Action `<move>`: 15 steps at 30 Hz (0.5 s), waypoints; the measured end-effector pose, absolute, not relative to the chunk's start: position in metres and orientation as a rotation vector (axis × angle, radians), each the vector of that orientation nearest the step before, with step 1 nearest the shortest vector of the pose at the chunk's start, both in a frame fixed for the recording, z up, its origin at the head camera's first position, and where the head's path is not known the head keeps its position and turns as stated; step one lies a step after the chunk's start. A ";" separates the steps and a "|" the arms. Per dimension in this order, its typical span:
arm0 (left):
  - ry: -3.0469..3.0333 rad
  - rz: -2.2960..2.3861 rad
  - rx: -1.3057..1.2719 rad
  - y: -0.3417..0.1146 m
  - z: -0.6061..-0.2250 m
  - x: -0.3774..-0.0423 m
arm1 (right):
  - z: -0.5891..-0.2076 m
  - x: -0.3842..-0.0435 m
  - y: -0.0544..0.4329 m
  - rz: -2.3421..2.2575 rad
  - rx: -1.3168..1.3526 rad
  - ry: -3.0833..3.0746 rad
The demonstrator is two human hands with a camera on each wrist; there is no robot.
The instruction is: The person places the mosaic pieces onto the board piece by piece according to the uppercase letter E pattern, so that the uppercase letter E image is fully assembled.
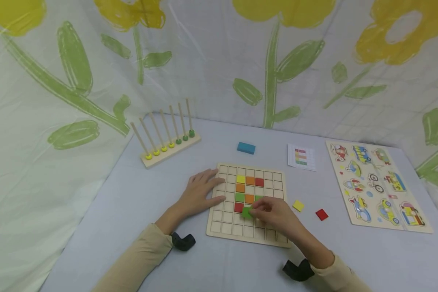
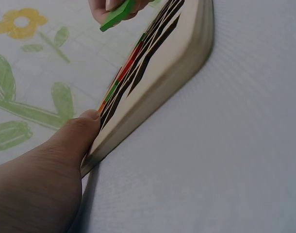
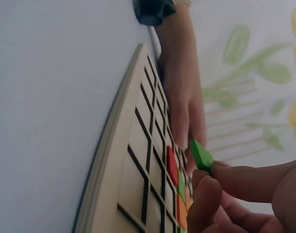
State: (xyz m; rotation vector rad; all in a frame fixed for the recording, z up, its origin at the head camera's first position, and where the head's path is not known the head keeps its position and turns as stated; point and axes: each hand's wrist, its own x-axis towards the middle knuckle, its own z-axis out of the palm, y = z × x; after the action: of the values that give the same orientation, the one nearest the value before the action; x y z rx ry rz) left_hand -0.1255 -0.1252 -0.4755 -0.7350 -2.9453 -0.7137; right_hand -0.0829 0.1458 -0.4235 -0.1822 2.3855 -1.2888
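Note:
A wooden grid board lies in the middle of the table, with several colored square tiles set in its cells, among them a yellow tile and a red tile. My right hand pinches a green square tile between thumb and fingers. In the right wrist view that green tile is tilted above the board's surface. My left hand rests on the board's left edge with fingers spread, its thumb on the rim in the left wrist view.
Right of the board lie a loose yellow tile and red tile. Behind it are a blue block and a pattern card. A peg stand with beads stands back left, a picture puzzle board at right.

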 end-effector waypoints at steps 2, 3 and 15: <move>-2.940 -0.717 -0.735 -0.125 -0.476 -0.125 | -0.424 -0.082 0.140 -1.276 -0.188 2.372; -2.934 -0.719 -0.737 -0.126 -0.476 -0.125 | -0.425 -0.082 0.137 -1.267 -0.184 2.363; -2.937 -0.728 -0.739 -0.126 -0.478 -0.127 | -0.428 -0.081 0.123 -1.179 -0.199 2.405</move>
State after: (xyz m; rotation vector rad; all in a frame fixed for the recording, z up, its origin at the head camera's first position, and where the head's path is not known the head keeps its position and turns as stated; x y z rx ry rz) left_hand -0.1265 -0.1260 -0.4779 -0.7391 -2.9372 -0.7282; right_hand -0.0812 0.1229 -0.4283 -0.1994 2.4045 -1.1787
